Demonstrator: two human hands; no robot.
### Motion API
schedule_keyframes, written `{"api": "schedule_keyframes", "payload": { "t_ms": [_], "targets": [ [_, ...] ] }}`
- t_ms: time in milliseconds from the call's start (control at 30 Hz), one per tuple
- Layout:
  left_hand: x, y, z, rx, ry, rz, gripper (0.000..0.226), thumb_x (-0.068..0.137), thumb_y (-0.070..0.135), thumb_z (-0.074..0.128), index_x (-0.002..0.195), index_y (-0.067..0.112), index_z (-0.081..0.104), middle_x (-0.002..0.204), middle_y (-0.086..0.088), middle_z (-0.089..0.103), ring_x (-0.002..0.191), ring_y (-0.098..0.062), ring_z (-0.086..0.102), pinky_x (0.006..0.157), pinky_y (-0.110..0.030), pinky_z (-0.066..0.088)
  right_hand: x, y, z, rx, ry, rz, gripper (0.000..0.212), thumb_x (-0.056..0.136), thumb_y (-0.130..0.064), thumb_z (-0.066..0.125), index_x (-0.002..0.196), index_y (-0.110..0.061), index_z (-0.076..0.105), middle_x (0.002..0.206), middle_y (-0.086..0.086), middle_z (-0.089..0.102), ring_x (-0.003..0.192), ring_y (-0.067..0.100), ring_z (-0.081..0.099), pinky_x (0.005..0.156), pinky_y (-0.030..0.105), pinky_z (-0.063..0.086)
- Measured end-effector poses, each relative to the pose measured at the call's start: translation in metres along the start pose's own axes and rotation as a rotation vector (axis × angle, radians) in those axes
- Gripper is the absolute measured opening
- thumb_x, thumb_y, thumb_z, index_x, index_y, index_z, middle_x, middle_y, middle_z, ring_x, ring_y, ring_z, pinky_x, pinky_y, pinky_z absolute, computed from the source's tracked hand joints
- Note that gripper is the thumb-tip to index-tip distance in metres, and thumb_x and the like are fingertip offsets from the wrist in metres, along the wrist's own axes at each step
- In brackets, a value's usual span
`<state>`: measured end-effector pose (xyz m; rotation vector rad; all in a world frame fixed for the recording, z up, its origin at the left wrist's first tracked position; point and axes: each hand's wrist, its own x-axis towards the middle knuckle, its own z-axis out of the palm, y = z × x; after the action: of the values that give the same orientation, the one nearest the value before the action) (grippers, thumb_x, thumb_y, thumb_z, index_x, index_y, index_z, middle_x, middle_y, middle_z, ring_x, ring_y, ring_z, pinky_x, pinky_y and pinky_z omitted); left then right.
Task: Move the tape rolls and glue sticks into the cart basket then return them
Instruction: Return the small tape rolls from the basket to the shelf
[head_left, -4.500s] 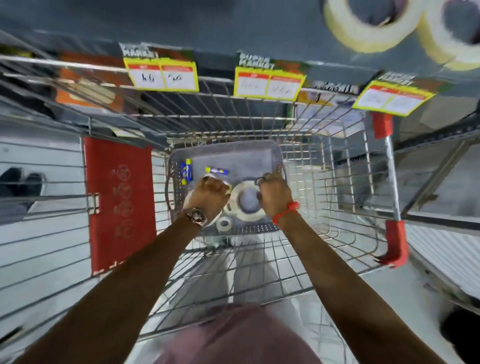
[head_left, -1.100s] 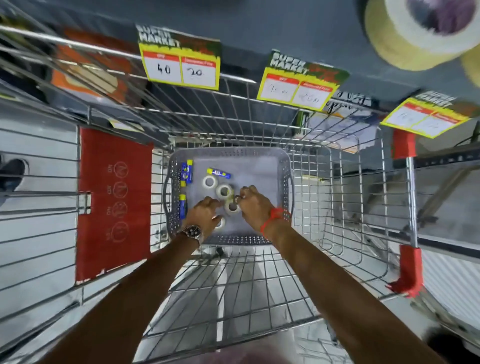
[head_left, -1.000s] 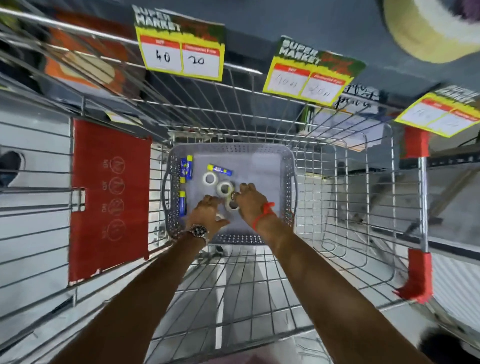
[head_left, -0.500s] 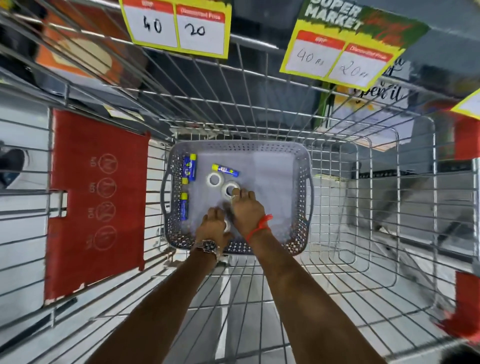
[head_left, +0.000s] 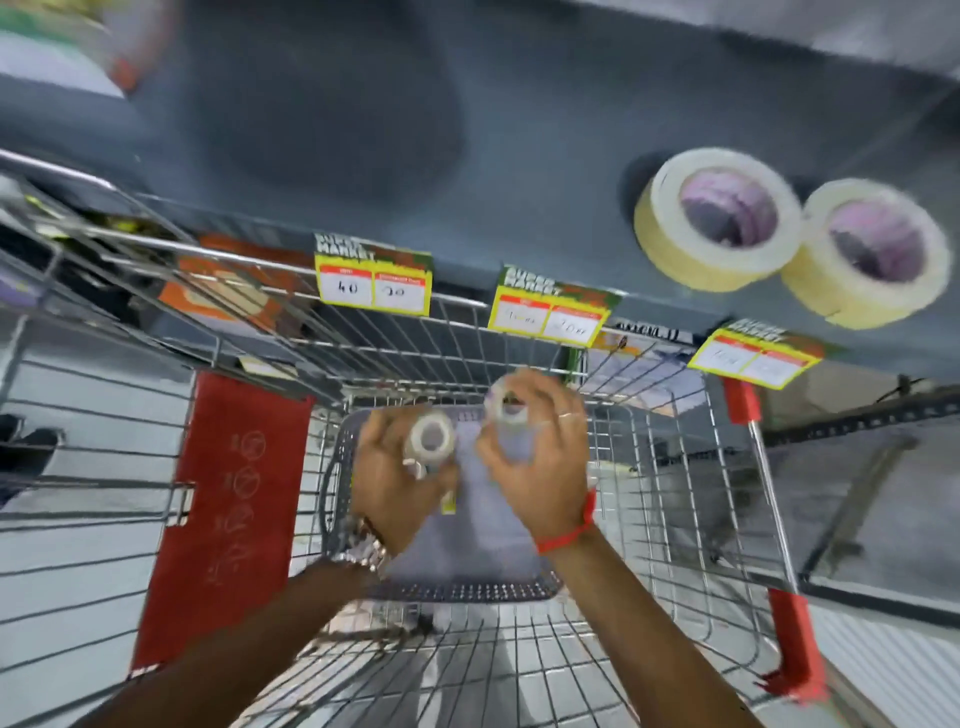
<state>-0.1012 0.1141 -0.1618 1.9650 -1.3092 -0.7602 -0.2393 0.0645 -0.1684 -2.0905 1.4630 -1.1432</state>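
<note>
My left hand (head_left: 392, 480) is raised above the grey plastic basket (head_left: 467, 590) in the cart and grips a small clear tape roll (head_left: 430, 439). My right hand (head_left: 537, 462) is beside it, closed on another small tape roll (head_left: 506, 402) held at the fingertips. A yellow tip of a glue stick (head_left: 448, 505) shows between my hands, lower down. The rest of the basket's contents are hidden behind my hands. The picture is motion-blurred.
Two large cream tape rolls (head_left: 719, 218) (head_left: 865, 252) lie on the dark grey shelf (head_left: 363, 130) above the wire cart (head_left: 675, 519). Yellow price tags (head_left: 371, 283) hang along the shelf edge. A red child-seat flap (head_left: 228, 509) is at the cart's left.
Both hands have lifted out of the basket, each with a small tape roll. The view has tilted upward, which brings the shelf and the large rolls into sight.
</note>
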Motion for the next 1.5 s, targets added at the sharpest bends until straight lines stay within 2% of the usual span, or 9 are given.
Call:
{"api": "schedule_keyframes", "payload": {
  "t_ms": [167,367,667,900,1033,1167,1267,1400,1500],
  "targets": [
    [0.06,0.079,-0.036,-0.088,0.233,0.231,0.057,0.057,0.038,0.056,0.105,0.008,0.065,0.105,-0.014,0.057,0.094,-0.006,0.049,0.085,0.006,0.029,0.092,-0.027,-0.045,-0.036,0.226,0.053,0.035,0.074,-0.019,0.062,0.104,-0.001,0.067,0.112,0.021,0.064,0.105,0.032,0.058,0.099,0.02,0.038],
    [0.111,0.111,-0.054,0.006,0.276,0.254,0.043,0.057,0.028,0.063,0.096,0.009,0.068,0.098,-0.012,0.067,0.099,-0.027,0.056,0.08,-0.018,0.038,0.154,-0.04,-0.045,-0.228,-0.048,0.078,0.032,0.069,-0.024,0.064,0.096,-0.007,0.069,0.098,0.014,0.07,0.093,0.032,0.063,0.081,0.029,0.043],
    [0.144,0.118,-0.042,0.03,0.022,0.308,0.065,0.059,0.032,0.074,0.118,0.01,0.056,0.124,-0.006,0.062,0.109,-0.024,0.061,0.101,-0.047,0.041,0.175,-0.032,-0.031,-0.4,-0.135,0.242,0.048,0.074,-0.008,0.065,0.121,-0.002,0.055,0.12,0.022,0.063,0.115,0.036,0.055,0.098,0.036,0.044],
    [0.156,0.121,-0.025,0.208,-0.052,0.273,0.078,0.072,0.032,0.075,0.137,0.022,0.033,0.121,0.004,0.063,0.117,-0.021,0.054,0.099,-0.042,0.028,0.177,-0.024,-0.034,-0.353,-0.137,0.33,0.05,0.079,-0.01,0.063,0.127,-0.004,0.051,0.124,0.022,0.059,0.118,0.036,0.053,0.099,0.036,0.042],
    [0.15,0.121,-0.03,0.192,-0.016,0.306,0.075,0.073,0.041,0.072,0.136,0.023,0.036,0.128,0.005,0.058,0.119,-0.021,0.05,0.095,-0.039,0.027,0.159,-0.032,-0.039,-0.22,0.055,0.192,0.047,0.075,-0.008,0.061,0.122,-0.002,0.055,0.119,0.022,0.058,0.111,0.036,0.053,0.095,0.032,0.037],
    [0.109,0.089,-0.04,-0.101,0.328,0.411,0.04,0.08,0.027,0.064,0.118,0.015,0.057,0.11,-0.003,0.06,0.098,-0.02,0.056,0.086,-0.032,0.036,0.097,-0.041,-0.029,-0.065,0.283,-0.009,0.028,0.074,0.005,0.059,0.101,0.002,0.064,0.101,0.022,0.064,0.096,0.026,0.048,0.086,0.024,0.036],
    [0.066,0.026,-0.026,-0.109,0.406,0.336,0.024,0.08,0.016,0.054,0.099,0.003,0.062,0.091,-0.011,0.057,0.086,-0.018,0.048,0.076,-0.02,0.034,0.037,-0.021,0.004,-0.069,0.026,-0.019,0.024,0.076,0.001,0.055,0.097,-0.004,0.065,0.094,0.018,0.066,0.092,0.027,0.052,0.083,0.026,0.038],
    [0.026,-0.085,0.022,0.088,0.011,-0.065,0.033,0.077,0.019,0.05,0.103,0.001,0.06,0.112,-0.025,0.055,0.106,-0.031,0.047,0.088,-0.028,0.033,-0.022,0.023,0.065,-0.224,-0.542,0.028,0.029,0.069,0.004,0.066,0.098,0.001,0.066,0.097,0.022,0.067,0.097,0.036,0.057,0.086,0.035,0.046],
    [0.011,-0.138,0.047,0.181,-0.153,-0.291,0.038,0.078,0.002,0.062,0.115,0.005,0.058,0.126,-0.021,0.053,0.116,-0.036,0.049,0.097,-0.033,0.037,-0.046,0.056,0.103,-0.307,-0.916,0.21,0.038,0.086,-0.008,0.061,0.122,0.0,0.054,0.121,0.022,0.056,0.117,0.037,0.049,0.1,0.041,0.042]
  ]
}}
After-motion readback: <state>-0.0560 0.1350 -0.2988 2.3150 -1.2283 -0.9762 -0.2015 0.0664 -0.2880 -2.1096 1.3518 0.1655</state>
